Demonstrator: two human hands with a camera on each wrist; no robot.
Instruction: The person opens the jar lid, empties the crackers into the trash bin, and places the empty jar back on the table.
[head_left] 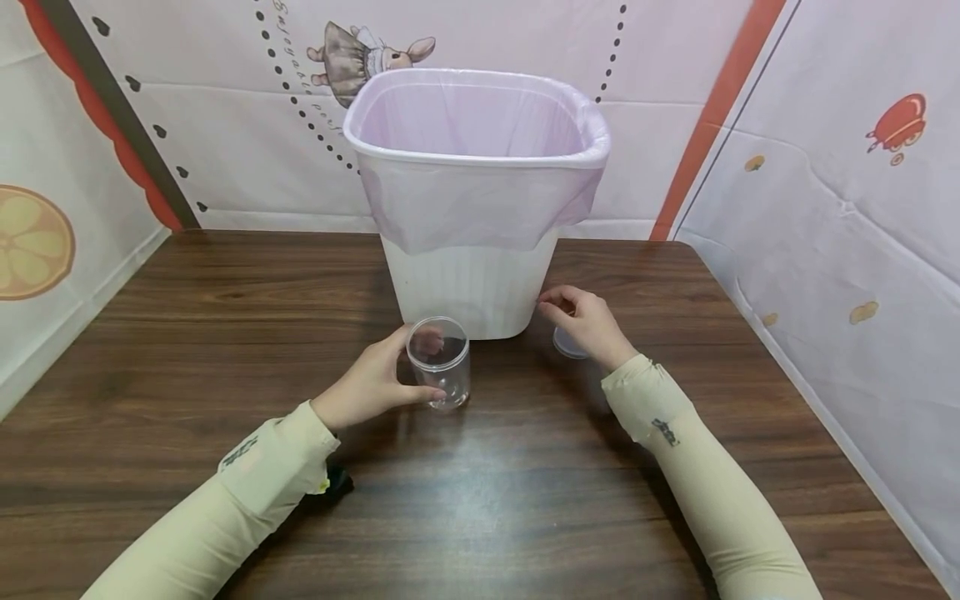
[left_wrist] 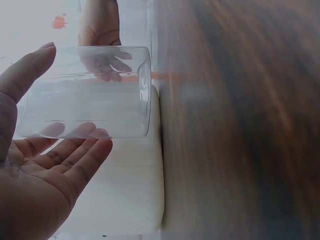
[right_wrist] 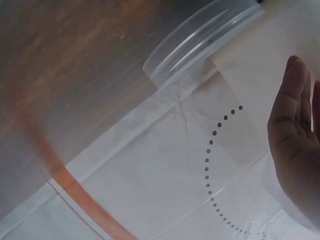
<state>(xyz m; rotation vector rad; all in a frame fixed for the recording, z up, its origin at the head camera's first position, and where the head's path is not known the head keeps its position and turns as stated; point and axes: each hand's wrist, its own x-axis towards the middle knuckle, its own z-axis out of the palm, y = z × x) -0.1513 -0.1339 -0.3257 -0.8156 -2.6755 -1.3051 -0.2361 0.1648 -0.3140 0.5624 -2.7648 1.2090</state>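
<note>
A clear, round plastic jar (head_left: 453,383) stands in front of the bin with its mouth facing up. My left hand (head_left: 375,379) grips it from the left, thumb on the near side and fingers behind. In the left wrist view the jar (left_wrist: 95,95) looks see-through with nothing inside. My right hand (head_left: 585,321) hovers by the bin's lower right corner, its fingers loosely bent and nothing visible in them. Just under that hand a clear round lid (head_left: 568,344) lies on the table, partly covered by it. The right wrist view shows the lid (right_wrist: 200,45) apart from the fingers (right_wrist: 290,105).
A white bin (head_left: 468,283) lined with a pale purple bag (head_left: 480,200) stands at the back middle of the dark wooden table (head_left: 480,517). Printed cloth walls (head_left: 825,233) enclose the back and sides. A small black object (head_left: 333,485) shows beneath the left sleeve.
</note>
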